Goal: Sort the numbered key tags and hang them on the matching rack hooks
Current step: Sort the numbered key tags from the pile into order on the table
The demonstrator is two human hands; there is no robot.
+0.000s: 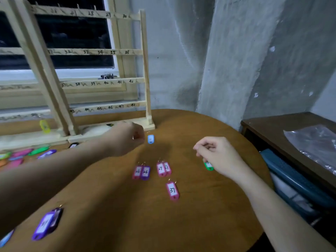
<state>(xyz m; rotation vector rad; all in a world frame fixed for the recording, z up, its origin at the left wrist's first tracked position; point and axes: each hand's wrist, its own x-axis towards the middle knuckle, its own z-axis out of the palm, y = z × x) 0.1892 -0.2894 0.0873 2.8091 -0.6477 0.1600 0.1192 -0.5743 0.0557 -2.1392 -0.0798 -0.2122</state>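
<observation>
Right hand [216, 157] fingers curl around a green tag [208, 166]; left hand [127, 139] pinches a blue tag [150, 139].

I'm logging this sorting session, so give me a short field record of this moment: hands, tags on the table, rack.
left hand: left hand curled beside a blue tag; blur hides whether it pinches the tag's ring
right hand: right hand curled, holds a green tag
tags mid-table: pink tag marked 37; two side-by-side pairs above it, numbers blurred
near-left edge: purple tag
rack: wooden rack upright at the table's back, rails numbered up to 48, right section's hooks look bare
</observation>
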